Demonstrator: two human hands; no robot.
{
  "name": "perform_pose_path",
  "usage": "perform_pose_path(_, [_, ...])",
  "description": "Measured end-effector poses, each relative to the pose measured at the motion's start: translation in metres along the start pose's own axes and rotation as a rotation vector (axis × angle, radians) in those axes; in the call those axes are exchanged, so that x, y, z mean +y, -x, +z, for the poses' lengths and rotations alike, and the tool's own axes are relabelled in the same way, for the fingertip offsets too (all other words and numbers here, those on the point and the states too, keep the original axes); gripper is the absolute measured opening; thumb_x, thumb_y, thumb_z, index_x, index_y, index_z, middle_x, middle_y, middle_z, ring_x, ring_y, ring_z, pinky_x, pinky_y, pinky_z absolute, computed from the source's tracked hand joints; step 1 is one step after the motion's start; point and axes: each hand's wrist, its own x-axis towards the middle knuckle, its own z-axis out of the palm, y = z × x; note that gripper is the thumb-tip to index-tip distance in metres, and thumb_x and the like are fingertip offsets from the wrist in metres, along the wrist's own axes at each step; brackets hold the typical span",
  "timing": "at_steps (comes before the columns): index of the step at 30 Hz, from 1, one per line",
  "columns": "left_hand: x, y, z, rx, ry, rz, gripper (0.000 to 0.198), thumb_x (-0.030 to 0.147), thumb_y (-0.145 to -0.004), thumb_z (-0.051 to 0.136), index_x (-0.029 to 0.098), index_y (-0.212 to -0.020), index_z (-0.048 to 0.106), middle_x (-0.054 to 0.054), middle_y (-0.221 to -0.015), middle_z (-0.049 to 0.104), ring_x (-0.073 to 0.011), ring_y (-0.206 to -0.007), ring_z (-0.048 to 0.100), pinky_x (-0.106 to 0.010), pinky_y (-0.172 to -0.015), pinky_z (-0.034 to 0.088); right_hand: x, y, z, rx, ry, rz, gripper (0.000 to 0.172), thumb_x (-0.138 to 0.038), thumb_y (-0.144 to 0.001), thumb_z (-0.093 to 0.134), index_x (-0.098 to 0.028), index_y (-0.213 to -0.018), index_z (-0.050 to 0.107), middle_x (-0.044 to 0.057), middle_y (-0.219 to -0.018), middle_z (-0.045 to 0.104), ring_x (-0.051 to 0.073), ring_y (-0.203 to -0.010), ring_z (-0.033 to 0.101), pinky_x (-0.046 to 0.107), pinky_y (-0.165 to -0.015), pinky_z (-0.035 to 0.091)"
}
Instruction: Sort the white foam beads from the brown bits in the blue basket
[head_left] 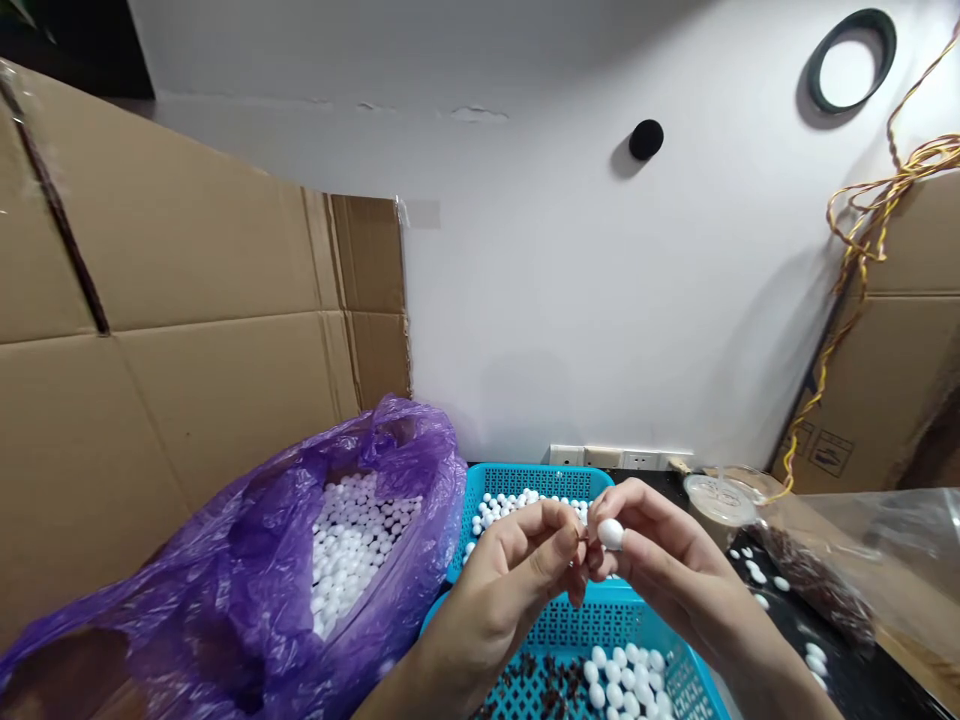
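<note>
My right hand (675,565) is closed, pinching a small white egg-shaped ball (610,534) between thumb and fingertips. Right beside it, my left hand (510,565) is pinched shut on a small brown piece (581,537), mostly hidden by the fingers. The fingertips of both hands meet or nearly meet above two turquoise baskets. Below the hands, the front basket (581,625) holds loose white balls (630,680) at right and small dark brown pieces (555,685) at left. Behind the hands, the rear basket (540,472) contains more white balls (502,510).
On the left, a purple plastic bag (255,540) full of white balls leans by a tall cardboard box (210,240). To the right are a lidded cup (720,500), a clear bag of brown pieces (817,580) and scattered white pieces (816,655). Yellow twisted wire (825,370) hangs there.
</note>
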Motion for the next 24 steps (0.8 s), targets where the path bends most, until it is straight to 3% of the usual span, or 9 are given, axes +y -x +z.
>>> perform_pose_path(12, [0.007,0.011,0.008,-0.049,-0.029,-0.049,0.022,0.032,-0.084,0.058,0.013,-0.075,0.053,-0.001,-0.07,0.048,-0.0092,-0.068,0.042,-0.021,-0.066,0.033,-0.014,0.011,0.015,0.047,0.106,0.007,0.005,-0.022,-0.084,0.059,-0.023,-0.085,0.064,0.0,-0.081,0.059,0.01,-0.074,0.058,0.023,-0.071,0.05])
perform_pose_path(24, [0.01,0.016,0.014,0.026,-0.122,-0.073,0.017,0.031,-0.086,0.055,0.015,-0.079,0.055,0.0,-0.074,0.051,-0.0092,-0.073,0.046,-0.023,-0.075,0.038,-0.01,0.012,0.016,0.095,0.122,-0.011,0.005,-0.024,-0.083,0.06,-0.023,-0.085,0.065,0.0,-0.081,0.06,0.009,-0.07,0.058,0.02,-0.067,0.052])
